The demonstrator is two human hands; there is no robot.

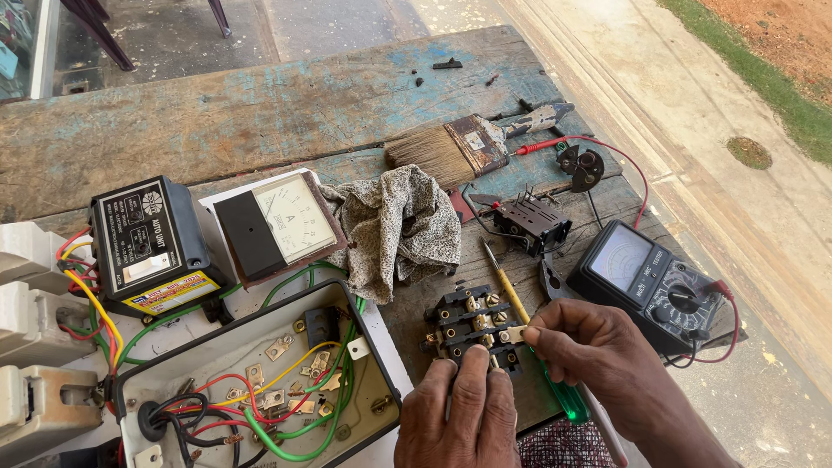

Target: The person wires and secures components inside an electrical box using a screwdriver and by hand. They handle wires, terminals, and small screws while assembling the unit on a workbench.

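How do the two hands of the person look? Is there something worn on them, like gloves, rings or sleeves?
Both hands are bare. The left hand has no glove, and no ring shows on its fingers. The right hand is also without glove or ring, and its forearm is uncovered as far as the picture edge: no sleeve, watch or bracelet shows. The nails are short. The left wrist is out of view.

Both hands sit at the bottom of the frame, right of centre. The left hand (459, 416) lies palm down, back toward the camera, fingers stretched together and pointing up the frame. The right hand (585, 347) comes in from the lower right, its forearm angled inward, fingers curled and thumb and fingertips pinched together.
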